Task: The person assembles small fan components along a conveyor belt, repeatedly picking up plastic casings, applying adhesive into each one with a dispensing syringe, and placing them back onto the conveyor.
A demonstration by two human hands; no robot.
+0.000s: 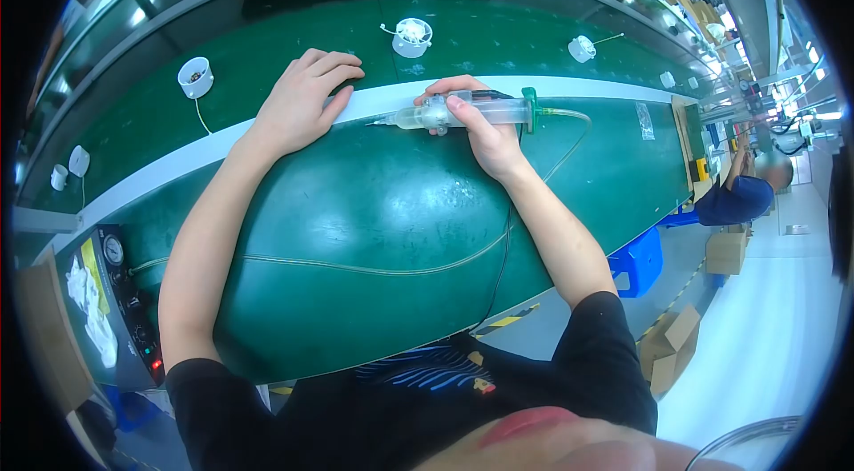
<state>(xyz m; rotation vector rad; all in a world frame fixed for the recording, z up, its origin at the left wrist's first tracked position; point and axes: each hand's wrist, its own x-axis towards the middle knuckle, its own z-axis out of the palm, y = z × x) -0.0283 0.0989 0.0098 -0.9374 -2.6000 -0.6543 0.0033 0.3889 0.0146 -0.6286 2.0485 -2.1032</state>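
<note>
My right hand is wrapped round a clear dispensing syringe, which lies nearly level with its needle tip pointing left. A green cap closes the syringe's right end, and a thin clear tube runs out of it. My left hand rests over the white rail, fingers stretched out and bent a little, with no object visible in it. The needle tip is a short way right of my left hand. Beyond the rail, a white round fan housing stands on the green belt between the two hands.
More white housings and a small white part sit along the green belt. A dispenser box with a gauge stands at left; tubing crosses the green table. A small clear bag lies right. Another person sits beyond.
</note>
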